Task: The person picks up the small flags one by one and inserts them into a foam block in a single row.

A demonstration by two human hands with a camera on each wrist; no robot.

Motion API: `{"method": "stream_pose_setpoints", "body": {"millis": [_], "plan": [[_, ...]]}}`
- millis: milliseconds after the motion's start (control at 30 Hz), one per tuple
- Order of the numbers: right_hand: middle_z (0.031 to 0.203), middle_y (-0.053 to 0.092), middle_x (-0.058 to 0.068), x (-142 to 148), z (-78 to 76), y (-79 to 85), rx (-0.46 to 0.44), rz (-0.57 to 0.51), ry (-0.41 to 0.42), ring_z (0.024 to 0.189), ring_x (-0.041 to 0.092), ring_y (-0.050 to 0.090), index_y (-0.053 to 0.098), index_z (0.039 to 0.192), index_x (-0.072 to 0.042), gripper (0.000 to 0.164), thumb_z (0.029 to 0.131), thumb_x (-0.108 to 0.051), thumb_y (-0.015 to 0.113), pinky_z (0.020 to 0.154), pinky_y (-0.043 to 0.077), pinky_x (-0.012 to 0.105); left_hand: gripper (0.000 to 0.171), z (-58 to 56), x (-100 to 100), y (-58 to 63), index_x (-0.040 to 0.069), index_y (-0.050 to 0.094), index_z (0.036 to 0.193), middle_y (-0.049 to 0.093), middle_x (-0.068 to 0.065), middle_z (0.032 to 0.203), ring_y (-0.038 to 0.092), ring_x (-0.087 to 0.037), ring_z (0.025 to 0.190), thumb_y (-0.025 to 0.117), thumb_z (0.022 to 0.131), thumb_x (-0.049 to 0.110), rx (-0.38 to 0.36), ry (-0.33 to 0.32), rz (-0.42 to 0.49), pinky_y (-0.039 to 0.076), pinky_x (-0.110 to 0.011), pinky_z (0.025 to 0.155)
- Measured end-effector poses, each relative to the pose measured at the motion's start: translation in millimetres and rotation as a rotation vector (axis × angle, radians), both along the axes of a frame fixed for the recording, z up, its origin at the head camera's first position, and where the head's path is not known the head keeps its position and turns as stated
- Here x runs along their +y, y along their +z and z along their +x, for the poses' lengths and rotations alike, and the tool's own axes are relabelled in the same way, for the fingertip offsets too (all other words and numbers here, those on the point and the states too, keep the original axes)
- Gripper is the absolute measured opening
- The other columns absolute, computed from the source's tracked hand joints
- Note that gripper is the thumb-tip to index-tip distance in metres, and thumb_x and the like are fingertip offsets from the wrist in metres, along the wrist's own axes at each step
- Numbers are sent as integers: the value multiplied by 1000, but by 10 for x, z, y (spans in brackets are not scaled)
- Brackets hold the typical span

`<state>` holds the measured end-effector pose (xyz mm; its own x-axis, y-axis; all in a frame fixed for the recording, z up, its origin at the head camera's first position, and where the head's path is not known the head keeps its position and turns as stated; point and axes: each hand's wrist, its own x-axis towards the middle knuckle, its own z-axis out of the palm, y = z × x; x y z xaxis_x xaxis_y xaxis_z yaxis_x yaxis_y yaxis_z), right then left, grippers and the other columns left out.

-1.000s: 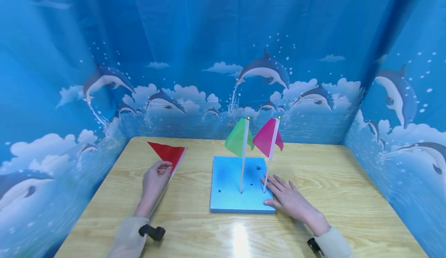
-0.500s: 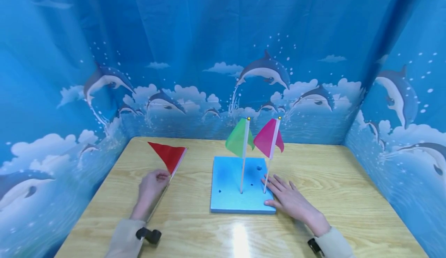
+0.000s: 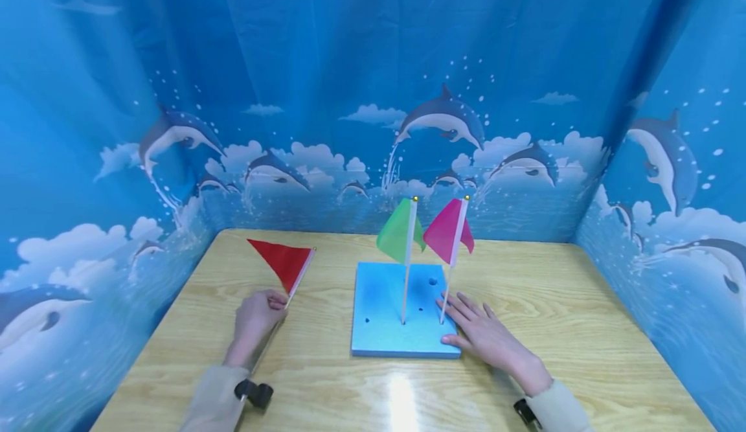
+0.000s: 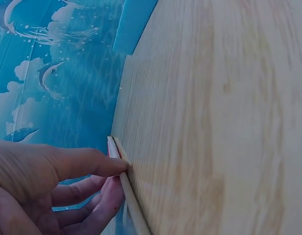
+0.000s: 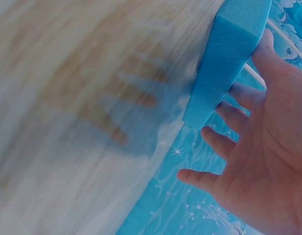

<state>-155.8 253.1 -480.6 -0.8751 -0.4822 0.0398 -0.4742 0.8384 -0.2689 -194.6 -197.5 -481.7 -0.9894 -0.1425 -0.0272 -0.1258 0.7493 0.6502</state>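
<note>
A red triangular flag [image 3: 285, 263] on a thin stick lies at the left of the table. My left hand [image 3: 259, 315] pinches its stick just below the cloth; in the left wrist view, thumb and fingers meet on the pale stick [image 4: 134, 205]. My right hand [image 3: 486, 335] rests with spread fingers on the right edge of a blue foam block [image 3: 379, 338]. Upright in that block stand a green flag [image 3: 397, 231] and a pink flag [image 3: 445, 231], the pink one's stick beside my right fingers. From the right wrist, the block's side [image 5: 224, 54] shows against my fingers.
The block's top has several small holes, one near its front left [image 3: 367, 320]. Blue curtains with dolphins [image 3: 443, 118] enclose the wooden table [image 3: 326, 386] at the back and both sides.
My left hand has slid down from the red cloth to the stick below it, and the flag has shifted very slightly. The right hand has stayed on the block.
</note>
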Motion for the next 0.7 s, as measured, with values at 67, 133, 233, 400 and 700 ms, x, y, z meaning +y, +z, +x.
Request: {"method": "stream_pose_setpoints", "body": {"millis": [67,133,233,400,700], "plan": [[161,36,13,2,0,-5,1,-1,1,148,42,30,36,158,-13,70,101,-50,55,110,24,77,20,3,1,5,2,75,99,76,-9,88,72,-26,84,73,80,3,5,3,-8,53,-41,75],[161,36,13,4,0,-13,3,-3,1,148,42,30,36,158,-14,70,101,-50,55,111,24,77,21,10,3,10,3,76,100,76,-8,87,71,-25,83,72,79,4,8,6,-12,52,-39,72],[161,36,13,6,-2,-23,4,-4,0,148,42,30,36,158,-14,70,101,-51,55,111,24,77,23,20,11,25,3,77,101,76,-8,88,70,-25,83,71,79,6,13,4,-14,51,-38,71],[161,37,14,7,-6,-24,3,-4,-1,148,43,30,36,158,-14,70,101,-50,56,110,24,77,23,9,36,68,4,77,105,76,-9,91,69,-27,87,71,84,8,12,-7,-5,50,-39,73],[160,38,15,10,-14,-12,-1,-5,4,148,43,31,36,158,-13,70,101,-49,56,110,25,77,29,-58,168,243,0,71,119,75,-15,106,73,-25,87,71,92,10,28,-26,177,55,-29,69]]}}
